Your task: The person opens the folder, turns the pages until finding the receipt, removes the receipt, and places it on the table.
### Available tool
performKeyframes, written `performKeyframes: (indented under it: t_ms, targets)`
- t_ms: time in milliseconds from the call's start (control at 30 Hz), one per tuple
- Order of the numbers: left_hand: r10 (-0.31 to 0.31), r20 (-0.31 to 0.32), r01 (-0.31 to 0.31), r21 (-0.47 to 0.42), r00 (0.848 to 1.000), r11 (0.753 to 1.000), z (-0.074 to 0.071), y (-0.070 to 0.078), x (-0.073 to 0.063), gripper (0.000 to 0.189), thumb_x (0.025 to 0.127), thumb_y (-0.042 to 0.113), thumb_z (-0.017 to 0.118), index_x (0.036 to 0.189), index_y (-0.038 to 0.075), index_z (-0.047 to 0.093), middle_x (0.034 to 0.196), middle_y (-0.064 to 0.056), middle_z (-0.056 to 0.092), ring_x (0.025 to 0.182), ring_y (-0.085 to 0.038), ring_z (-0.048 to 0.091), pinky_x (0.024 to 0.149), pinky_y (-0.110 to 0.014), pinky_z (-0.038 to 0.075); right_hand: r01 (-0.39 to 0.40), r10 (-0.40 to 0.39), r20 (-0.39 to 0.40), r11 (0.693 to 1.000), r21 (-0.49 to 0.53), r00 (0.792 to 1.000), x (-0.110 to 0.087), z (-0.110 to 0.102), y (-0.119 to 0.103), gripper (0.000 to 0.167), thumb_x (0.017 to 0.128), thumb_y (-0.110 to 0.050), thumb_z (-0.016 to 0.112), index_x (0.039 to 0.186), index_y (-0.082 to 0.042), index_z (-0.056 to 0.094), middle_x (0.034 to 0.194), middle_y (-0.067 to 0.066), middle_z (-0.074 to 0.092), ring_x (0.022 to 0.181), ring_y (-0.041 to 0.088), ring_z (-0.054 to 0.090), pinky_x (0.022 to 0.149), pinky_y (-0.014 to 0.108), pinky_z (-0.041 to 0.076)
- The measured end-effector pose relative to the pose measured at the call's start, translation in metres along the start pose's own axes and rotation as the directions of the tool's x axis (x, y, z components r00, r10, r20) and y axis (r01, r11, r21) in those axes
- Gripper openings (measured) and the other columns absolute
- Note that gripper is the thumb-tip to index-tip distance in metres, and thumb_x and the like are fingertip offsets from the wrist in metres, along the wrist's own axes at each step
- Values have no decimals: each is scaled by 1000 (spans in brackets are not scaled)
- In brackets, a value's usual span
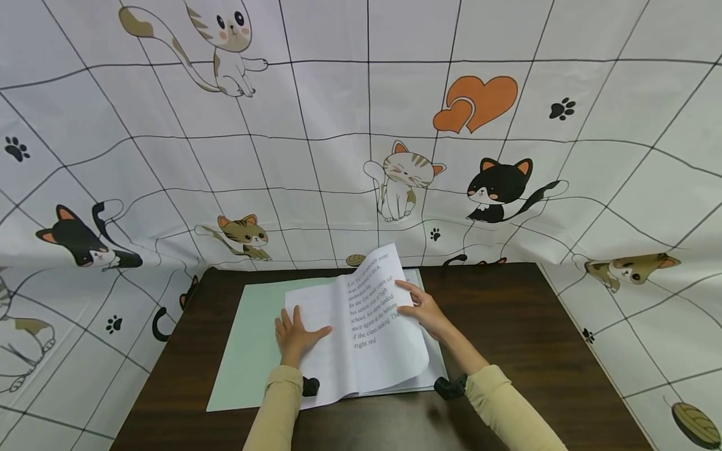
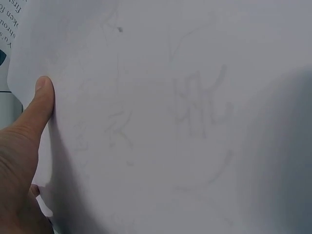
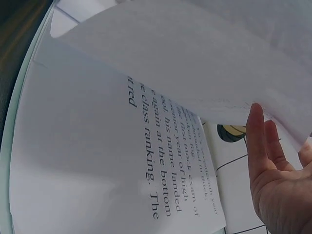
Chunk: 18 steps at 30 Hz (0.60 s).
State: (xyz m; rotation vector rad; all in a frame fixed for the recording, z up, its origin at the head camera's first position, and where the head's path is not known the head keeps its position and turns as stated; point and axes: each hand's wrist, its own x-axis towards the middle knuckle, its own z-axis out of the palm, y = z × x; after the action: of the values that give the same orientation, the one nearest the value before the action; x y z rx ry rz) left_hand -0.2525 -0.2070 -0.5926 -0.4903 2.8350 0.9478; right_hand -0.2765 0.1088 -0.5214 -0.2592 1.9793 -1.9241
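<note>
On the table lies an open booklet with a pale green cover and white pages. Its left page looks blank in the head view, with faint show-through marks in the left wrist view. Large black text fills the right page, which curves up off the sheets beneath. My left hand rests on the left page, fingers spread and thumb out towards the fold. My right hand is at the right page's outer edge, its fingers extended; whether they pinch the paper is unclear.
Under the booklet is a dark brown table. A white sheet with black grid lines and cartoon cats hangs behind and at both sides. Black wrist devices sit below both hands, near the beige sleeves.
</note>
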Motion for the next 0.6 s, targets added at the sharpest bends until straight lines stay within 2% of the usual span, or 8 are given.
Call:
performKeyframes:
  t_ms: [233, 267, 433, 500, 600]
  targets:
    - [16, -1, -16, -19, 1000, 1000, -1, -1, -1, 116, 72, 51, 79, 155, 1, 15, 160, -33, 0, 146, -55, -1, 118, -66, 6, 4, -4, 5, 1000, -6, 1000, -3, 6, -1, 67, 90, 1, 59, 151, -11, 35, 140, 28, 47, 97, 11, 63, 78, 30, 56]
    - [19, -3, -19, -32, 1000, 999, 1, -4, 2, 117, 71, 54, 79, 155, 1, 15, 160, -32, -1, 146, -55, -1, 118, -66, 5, 1, -1, 7, 1000, 0, 1000, -3, 7, -1, 67, 90, 1, 59, 151, -12, 35, 140, 27, 47, 98, 12, 63, 79, 31, 56]
    - [78, -104, -83, -50, 992, 995, 21, -24, 19, 131, 61, 81, 69, 155, 6, 16, 160, -32, 0, 145, -56, -1, 116, -68, 5, -6, 7, 9, 1000, -2, 1000, -5, 11, -3, 66, 90, 0, 60, 151, -13, 37, 145, 24, 44, 105, 14, 61, 81, 30, 55]
    - [83, -109, -89, -54, 991, 995, 21, -25, 21, 130, 62, 80, 68, 155, 6, 16, 160, -32, -1, 145, -57, -1, 116, -68, 5, -5, 6, 12, 1000, -9, 1000, -6, 12, -3, 66, 90, -1, 61, 150, -13, 37, 147, 24, 43, 108, 16, 60, 83, 30, 54]
    - [60, -64, -65, -77, 996, 995, 12, -17, 14, 120, 68, 65, 75, 155, 5, 18, 160, -31, -1, 146, -55, -3, 117, -67, 3, -7, 7, 12, 1000, -9, 1000, -7, 13, -2, 66, 89, -1, 61, 150, -14, 38, 148, 23, 43, 111, 18, 60, 83, 30, 54]
